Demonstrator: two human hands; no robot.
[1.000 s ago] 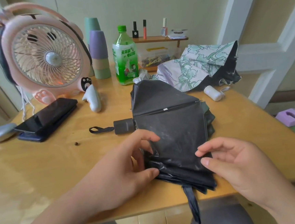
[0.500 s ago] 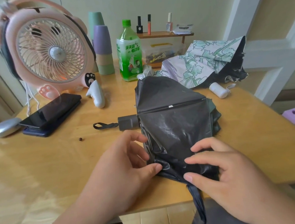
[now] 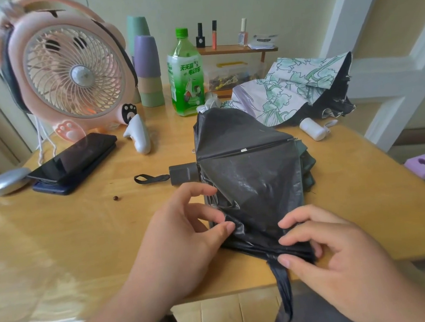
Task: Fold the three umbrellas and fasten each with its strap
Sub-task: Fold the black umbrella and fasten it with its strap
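The black fabric folding umbrella (image 3: 253,172) is lying on the middle of the wooden bench (image 3: 84,236), its long axis running from 9 to 3 o'clock. Its handle (image 3: 183,174) is pointing to 9, and its strap (image 3: 284,290) is dangling unfastened off the 6 o'clock edge. The left hand (image 3: 182,240) and right hand (image 3: 342,252) are each clamping their fingers on loose pleats, so folding seems to be only just beginning, and the floral white-and-green umbrella (image 3: 295,87) is lying crumpled at 1 o'clock.

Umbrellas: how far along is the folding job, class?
Done: nothing strapped yet. In hand: left hand and right hand pinch the black umbrella; its strap hangs loose off the table. Left: fasten it, then the crumpled floral umbrella behind; a third isn't clearly visible.
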